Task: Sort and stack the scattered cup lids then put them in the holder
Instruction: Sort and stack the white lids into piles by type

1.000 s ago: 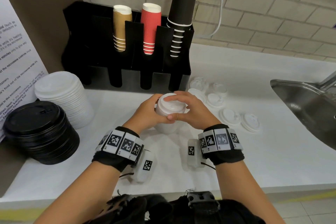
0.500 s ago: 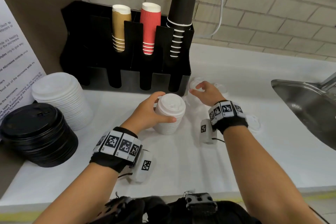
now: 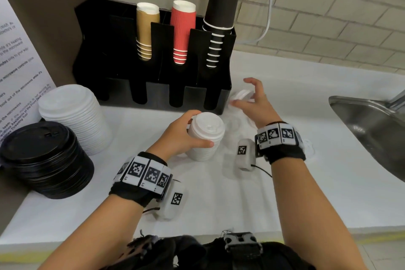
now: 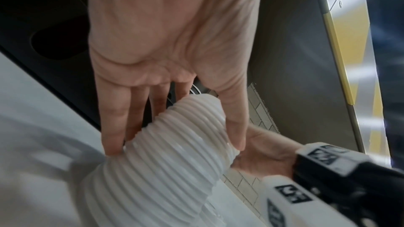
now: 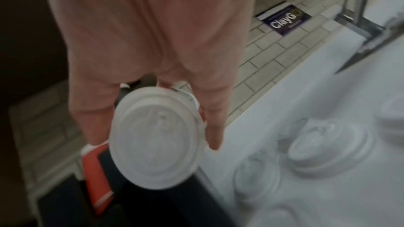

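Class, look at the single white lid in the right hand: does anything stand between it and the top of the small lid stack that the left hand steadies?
Nothing visible does. The right hand holds the lid beside the cup holder; only bare counter lies between it and the stack, held by the left hand.

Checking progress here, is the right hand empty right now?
No, the right hand pinches a single white lid lifted off the counter, as the right wrist view shows.

Holder blocks rear; loose lids right, maybe overlapping; front counter open
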Available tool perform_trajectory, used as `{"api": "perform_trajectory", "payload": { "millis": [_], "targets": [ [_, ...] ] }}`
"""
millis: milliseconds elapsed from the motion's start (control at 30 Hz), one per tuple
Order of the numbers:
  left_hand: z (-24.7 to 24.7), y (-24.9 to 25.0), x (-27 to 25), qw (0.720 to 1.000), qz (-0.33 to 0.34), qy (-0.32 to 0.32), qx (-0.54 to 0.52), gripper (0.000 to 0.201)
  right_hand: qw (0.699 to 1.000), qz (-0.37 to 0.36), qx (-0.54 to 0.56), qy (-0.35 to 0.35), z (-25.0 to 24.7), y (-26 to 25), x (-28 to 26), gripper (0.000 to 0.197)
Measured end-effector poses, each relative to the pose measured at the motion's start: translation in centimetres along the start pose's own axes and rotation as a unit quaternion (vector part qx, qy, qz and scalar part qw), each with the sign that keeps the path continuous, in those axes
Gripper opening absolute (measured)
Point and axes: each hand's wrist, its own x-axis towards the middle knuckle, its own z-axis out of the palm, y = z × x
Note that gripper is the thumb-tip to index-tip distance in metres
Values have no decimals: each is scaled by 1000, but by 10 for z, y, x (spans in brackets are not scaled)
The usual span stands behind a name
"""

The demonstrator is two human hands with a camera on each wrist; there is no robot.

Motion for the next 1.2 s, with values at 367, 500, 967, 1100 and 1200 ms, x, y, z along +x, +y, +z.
{"api": "perform_trajectory", "payload": {
  "millis": [367,500,967,1100,1200],
  "targets": [
    [2,-2,-1,1000,3,8,1,78,987,-23,154,-42,36,10,-59,36],
    [3,-4,-2,1000,10,15,-10,76,989,-49,116,-82,38,11,-66,36],
    [2,-1,-4,1000,13,17,-20,71,981,-125,-5,-152,38,-1,-67,38],
    [1,1,-3,1000,17,14,-15,71,978,-136,-9,-158,35,-3,-69,36],
    [2,2,-3,1000,18,12,-14,71,976,-145,-33,-162,32,-1,-68,35]
  ]
}}
